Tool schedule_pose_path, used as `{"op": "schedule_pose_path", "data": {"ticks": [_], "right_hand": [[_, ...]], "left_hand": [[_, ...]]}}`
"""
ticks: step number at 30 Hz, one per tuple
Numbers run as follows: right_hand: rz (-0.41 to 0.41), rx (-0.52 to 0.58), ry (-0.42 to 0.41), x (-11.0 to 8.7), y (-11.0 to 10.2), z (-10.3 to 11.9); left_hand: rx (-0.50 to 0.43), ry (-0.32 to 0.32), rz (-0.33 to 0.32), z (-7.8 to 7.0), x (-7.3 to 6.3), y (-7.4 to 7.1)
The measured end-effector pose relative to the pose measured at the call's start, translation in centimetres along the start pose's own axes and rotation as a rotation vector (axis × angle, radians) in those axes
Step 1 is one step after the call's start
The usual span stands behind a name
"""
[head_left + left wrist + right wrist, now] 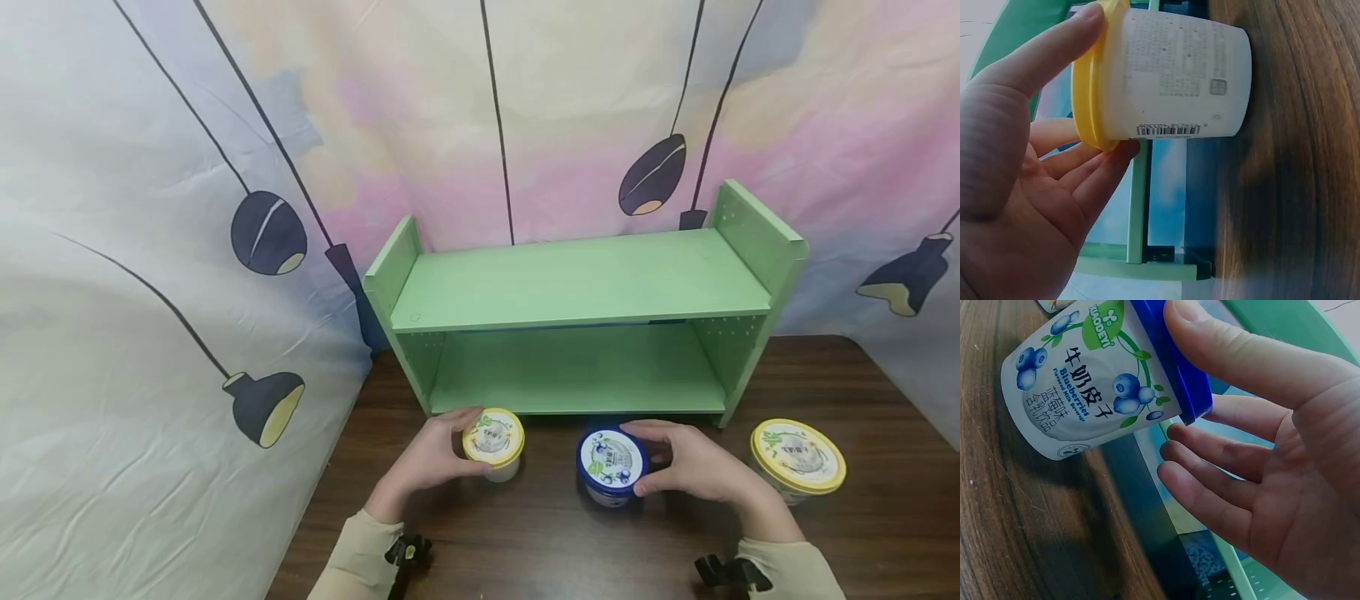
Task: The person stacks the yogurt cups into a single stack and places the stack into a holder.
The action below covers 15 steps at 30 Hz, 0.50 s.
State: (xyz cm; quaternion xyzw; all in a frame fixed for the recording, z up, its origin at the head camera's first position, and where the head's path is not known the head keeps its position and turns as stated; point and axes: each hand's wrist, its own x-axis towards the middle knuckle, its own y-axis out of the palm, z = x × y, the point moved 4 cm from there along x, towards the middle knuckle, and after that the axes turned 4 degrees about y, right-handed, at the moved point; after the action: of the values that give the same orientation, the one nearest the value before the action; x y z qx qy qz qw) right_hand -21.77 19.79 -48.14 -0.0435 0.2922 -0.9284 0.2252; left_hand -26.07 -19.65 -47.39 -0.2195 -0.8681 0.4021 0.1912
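My left hand (433, 454) pinches the rim of a small yellow-lidded tub (492, 442) between thumb and fingers. In the left wrist view the white side of this yellow-lidded tub (1179, 75) shows fine print and a barcode. To the right, my right hand (693, 462) grips the lid of a blueberry milk dessert tub (611, 462) with thumb and fingertips. Blueberries and green leaves are printed on this blueberry tub (1085, 381) in the right wrist view. Both tubs are upright; whether their bases touch the table I cannot tell.
A green two-tier shelf (585, 279) stands behind the tubs on the dark wooden table (540, 542). A larger yellow-lidded tub (798, 457) sits to the right, beyond my right wrist. A cloth backdrop (450, 125) with painted lamps hangs behind.
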Motion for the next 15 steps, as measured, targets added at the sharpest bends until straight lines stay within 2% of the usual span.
{"op": "schedule_pose_path", "data": {"ticks": [7, 11, 15], "right_hand": [[-0.028, -0.034, -0.003, 0.0, 0.1, 0.5], [-0.046, -0.062, -0.002, 0.0, 0.1, 0.3], [-0.052, -0.081, 0.015, 0.0, 0.1, 0.1]], "left_hand": [[-0.018, 0.049, -0.033, -0.8, 0.4, 0.2], [-0.034, 0.08, -0.065, -2.4, 0.9, 0.2], [-0.06, 0.126, -0.099, -4.6, 1.6, 0.1]]}}
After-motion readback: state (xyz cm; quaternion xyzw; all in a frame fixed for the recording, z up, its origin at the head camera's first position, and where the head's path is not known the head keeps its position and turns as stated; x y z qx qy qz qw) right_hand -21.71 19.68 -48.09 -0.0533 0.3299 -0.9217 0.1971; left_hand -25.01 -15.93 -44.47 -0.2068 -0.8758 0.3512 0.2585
